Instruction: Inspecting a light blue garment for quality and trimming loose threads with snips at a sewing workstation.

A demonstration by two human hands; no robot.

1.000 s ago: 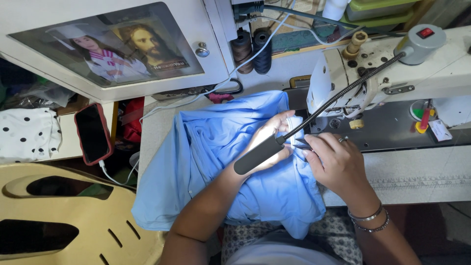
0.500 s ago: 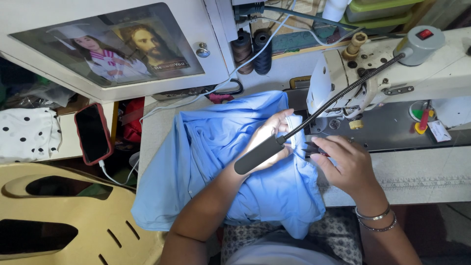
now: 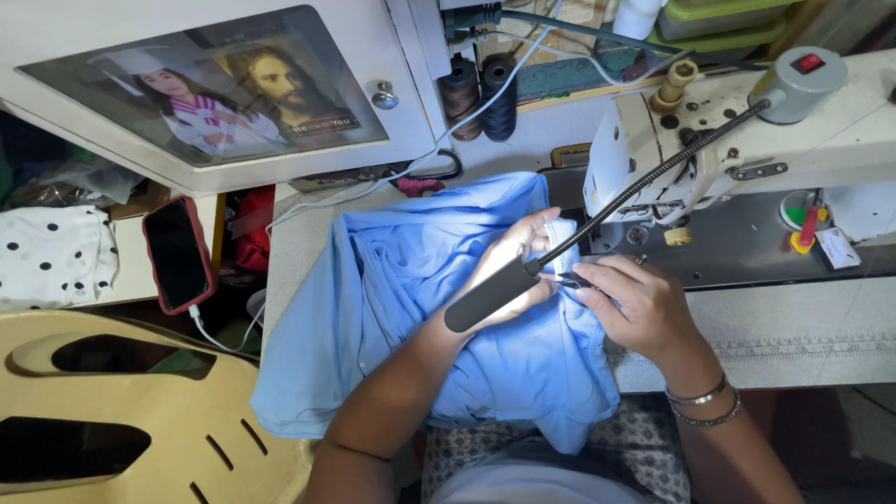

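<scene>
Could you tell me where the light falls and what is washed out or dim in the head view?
Head view: the gooseneck lamp throws a bright patch on the left hand and the blue fabric beside it, washing out detail there; the lower right corner is dim; focus is sharp overall.

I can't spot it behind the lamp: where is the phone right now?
In the head view the phone lies at the person's left, screen dark, in a red case, between the polka-dot cloth and the blue garment.

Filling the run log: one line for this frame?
left hand: pinning blue fabric | right hand: on fabric beside needle | lamp: over left hand | sewing machine: behind
</scene>
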